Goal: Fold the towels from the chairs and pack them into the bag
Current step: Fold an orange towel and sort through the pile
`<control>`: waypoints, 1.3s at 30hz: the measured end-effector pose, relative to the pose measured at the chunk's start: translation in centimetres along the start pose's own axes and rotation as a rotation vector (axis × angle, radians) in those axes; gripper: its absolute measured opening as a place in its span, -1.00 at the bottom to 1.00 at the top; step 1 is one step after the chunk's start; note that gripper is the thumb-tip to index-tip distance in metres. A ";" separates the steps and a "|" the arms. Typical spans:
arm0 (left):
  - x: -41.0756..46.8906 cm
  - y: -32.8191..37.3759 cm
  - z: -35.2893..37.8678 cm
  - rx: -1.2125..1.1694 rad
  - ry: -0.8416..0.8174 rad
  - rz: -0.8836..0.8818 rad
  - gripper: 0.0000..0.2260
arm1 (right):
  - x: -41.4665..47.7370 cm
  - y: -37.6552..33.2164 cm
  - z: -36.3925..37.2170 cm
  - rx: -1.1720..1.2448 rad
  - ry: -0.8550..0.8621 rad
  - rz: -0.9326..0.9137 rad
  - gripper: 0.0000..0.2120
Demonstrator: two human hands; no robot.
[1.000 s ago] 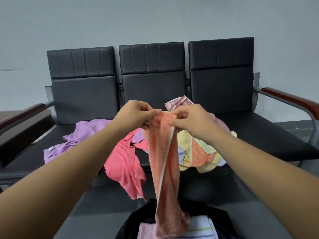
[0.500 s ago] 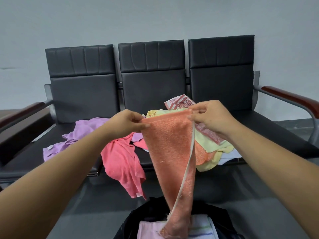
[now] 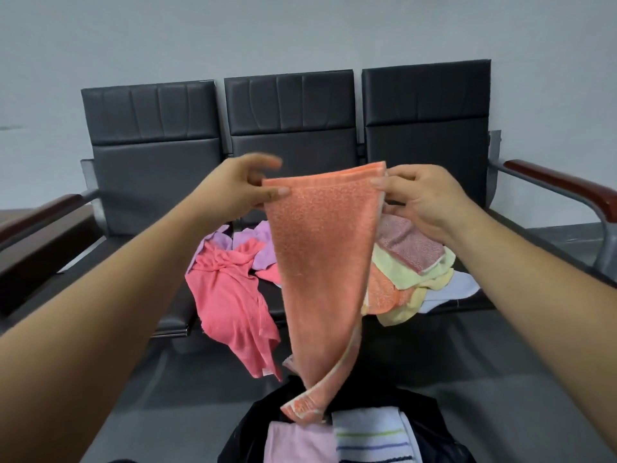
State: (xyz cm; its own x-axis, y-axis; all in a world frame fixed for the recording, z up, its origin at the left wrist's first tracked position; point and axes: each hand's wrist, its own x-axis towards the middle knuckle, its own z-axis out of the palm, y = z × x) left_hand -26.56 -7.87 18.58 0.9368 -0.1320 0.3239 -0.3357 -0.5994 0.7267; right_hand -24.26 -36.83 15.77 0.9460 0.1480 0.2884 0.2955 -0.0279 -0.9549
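An orange towel (image 3: 320, 262) hangs in the air in front of me, its top edge stretched between both hands. My left hand (image 3: 240, 187) pinches the top left corner and my right hand (image 3: 422, 198) pinches the top right corner. The towel narrows downward, and its twisted lower end with a pale border dangles just above the black bag (image 3: 430, 426) at the bottom of the view. Inside the bag lie a folded pink towel (image 3: 297, 442) and a folded white striped towel (image 3: 370, 436).
A row of three black chairs (image 3: 287, 128) stands against the grey wall, with wooden armrests (image 3: 561, 182) at both ends. Loose towels lie on the seats: a pink-red one (image 3: 230, 295) draped over the front edge, a purple one (image 3: 257, 242), and a yellow, orange and red-patterned heap (image 3: 410, 262).
My hands have moved apart and upward, spreading the orange towel's top edge wider. The towel's lower end has lifted off the folded towels in the bag.
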 end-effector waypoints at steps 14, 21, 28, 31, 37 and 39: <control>-0.5 -2.7 5.1 -0.802 0.086 -0.046 -0.63 | 0.1 0.8 3.4 0.587 -0.072 0.084 -0.95; -4.4 -8.4 9.8 -0.446 -0.478 -0.279 -0.76 | 1.3 2.3 2.6 0.600 0.012 0.214 -0.77; -5.5 -7.7 12.3 -1.138 -0.366 -0.368 -0.44 | 1.1 8.2 2.3 0.436 0.135 0.471 -0.75; -4.6 -6.8 12.5 -1.305 -0.235 -0.423 -0.57 | 0.1 10.8 2.5 0.430 -0.019 0.616 -0.62; -3.4 -8.4 12.6 -1.415 -0.140 -0.366 -0.65 | -1.8 15.1 3.0 0.559 -0.294 0.644 -0.52; -3.4 -9.1 12.4 -1.367 -0.108 -0.378 -0.65 | -1.7 15.3 3.0 0.555 -0.330 0.633 -0.48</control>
State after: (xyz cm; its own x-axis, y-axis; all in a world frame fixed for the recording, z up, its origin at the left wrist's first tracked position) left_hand -25.52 -11.77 3.37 0.9721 -0.2338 -0.0202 0.1611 0.6022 0.7820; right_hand -21.80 -34.52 0.42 0.7980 0.5458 -0.2554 -0.4549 0.2676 -0.8494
